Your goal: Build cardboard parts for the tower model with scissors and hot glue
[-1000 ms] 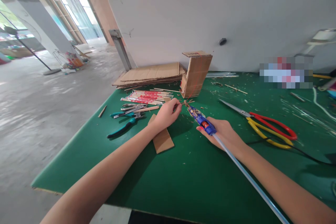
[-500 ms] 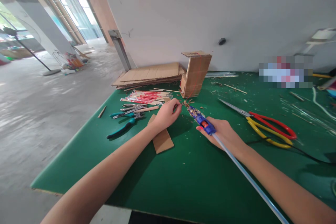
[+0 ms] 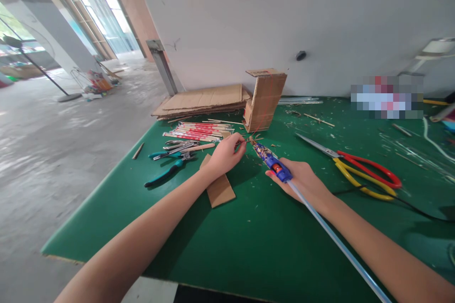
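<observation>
My right hand (image 3: pixel 298 177) is wrapped round a blue glue gun (image 3: pixel 279 169), with a long clear glue stick (image 3: pixel 327 229) running out of its back. The gun's nozzle points up and left at a small brown piece near my left fingertips. My left hand (image 3: pixel 230 152) is closed in a pinch; what it holds is too small to make out. A thin red string (image 3: pixel 262 116) runs from near those fingertips up to an upright cardboard structure (image 3: pixel 269 99) behind. Below my left wrist lies a cardboard strip (image 3: pixel 221 191).
Teal-handled pliers (image 3: pixel 165 177), other hand tools and red-wrapped chopsticks (image 3: pixel 199 130) lie to the left. Cardboard sheets (image 3: pixel 206 98) are stacked at the back. Large scissors (image 3: pixel 366 173) with red and yellow handles lie right, near a black cord. Scraps litter the green tabletop (image 3: pixel 231 251).
</observation>
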Action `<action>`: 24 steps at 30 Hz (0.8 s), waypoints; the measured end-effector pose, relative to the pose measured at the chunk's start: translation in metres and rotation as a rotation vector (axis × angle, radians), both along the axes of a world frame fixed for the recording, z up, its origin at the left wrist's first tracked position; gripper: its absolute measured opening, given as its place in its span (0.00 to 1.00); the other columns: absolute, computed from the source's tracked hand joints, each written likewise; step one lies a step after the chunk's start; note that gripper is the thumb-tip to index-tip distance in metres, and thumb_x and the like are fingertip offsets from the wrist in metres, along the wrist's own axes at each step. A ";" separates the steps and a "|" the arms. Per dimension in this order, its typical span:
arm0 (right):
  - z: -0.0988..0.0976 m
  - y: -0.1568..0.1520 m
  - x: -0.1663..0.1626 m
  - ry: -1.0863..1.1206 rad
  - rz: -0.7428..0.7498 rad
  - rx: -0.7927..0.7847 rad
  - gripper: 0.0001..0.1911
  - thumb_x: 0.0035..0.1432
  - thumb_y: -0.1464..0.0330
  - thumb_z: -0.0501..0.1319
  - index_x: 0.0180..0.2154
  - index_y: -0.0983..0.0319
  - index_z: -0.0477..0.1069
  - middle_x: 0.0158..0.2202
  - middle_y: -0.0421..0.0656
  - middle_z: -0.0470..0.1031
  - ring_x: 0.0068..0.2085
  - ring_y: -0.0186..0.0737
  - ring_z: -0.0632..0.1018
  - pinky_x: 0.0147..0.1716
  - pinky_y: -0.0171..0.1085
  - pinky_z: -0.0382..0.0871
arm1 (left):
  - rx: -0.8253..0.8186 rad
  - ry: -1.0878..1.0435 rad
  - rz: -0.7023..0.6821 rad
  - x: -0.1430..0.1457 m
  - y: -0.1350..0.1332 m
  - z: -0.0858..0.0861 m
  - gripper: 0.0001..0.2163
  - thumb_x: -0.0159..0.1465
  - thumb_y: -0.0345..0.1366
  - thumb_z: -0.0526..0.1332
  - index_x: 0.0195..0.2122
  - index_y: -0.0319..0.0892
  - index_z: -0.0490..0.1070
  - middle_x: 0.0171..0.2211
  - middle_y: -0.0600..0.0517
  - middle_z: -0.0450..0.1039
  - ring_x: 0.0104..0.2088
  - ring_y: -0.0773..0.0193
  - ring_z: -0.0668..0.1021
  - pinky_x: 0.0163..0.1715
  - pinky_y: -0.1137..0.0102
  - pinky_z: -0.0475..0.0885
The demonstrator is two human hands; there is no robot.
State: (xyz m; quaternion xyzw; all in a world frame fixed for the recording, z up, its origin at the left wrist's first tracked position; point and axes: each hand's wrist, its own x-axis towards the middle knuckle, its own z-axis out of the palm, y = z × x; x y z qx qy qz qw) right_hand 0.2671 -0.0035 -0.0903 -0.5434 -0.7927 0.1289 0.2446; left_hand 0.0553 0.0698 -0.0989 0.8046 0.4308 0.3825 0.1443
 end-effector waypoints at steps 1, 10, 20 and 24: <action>0.000 0.000 0.000 -0.001 -0.001 0.003 0.14 0.59 0.58 0.56 0.25 0.57 0.60 0.21 0.39 0.72 0.24 0.40 0.75 0.22 0.34 0.60 | 0.002 -0.001 0.000 0.000 0.000 0.000 0.03 0.62 0.32 0.53 0.31 0.42 0.63 0.24 0.55 0.66 0.24 0.68 0.68 0.24 0.73 0.60; -0.002 0.001 0.001 -0.003 0.001 0.002 0.12 0.58 0.60 0.56 0.25 0.57 0.60 0.22 0.39 0.72 0.24 0.40 0.75 0.22 0.34 0.60 | 0.019 -0.004 -0.002 0.000 -0.001 0.000 0.03 0.62 0.32 0.53 0.31 0.42 0.63 0.26 0.54 0.67 0.26 0.68 0.70 0.25 0.73 0.62; -0.003 0.001 0.001 -0.007 0.012 0.008 0.11 0.58 0.62 0.56 0.25 0.57 0.60 0.23 0.39 0.72 0.25 0.40 0.75 0.23 0.33 0.59 | 0.014 -0.005 0.001 0.000 0.000 0.000 0.02 0.61 0.31 0.53 0.32 0.42 0.64 0.24 0.55 0.66 0.25 0.67 0.69 0.26 0.73 0.62; -0.001 0.000 0.000 0.001 0.021 -0.006 0.12 0.58 0.62 0.56 0.25 0.57 0.59 0.23 0.40 0.72 0.25 0.40 0.75 0.23 0.34 0.60 | 0.007 -0.018 0.004 0.000 0.001 0.000 0.05 0.63 0.34 0.52 0.31 0.42 0.63 0.24 0.55 0.65 0.25 0.67 0.69 0.26 0.72 0.61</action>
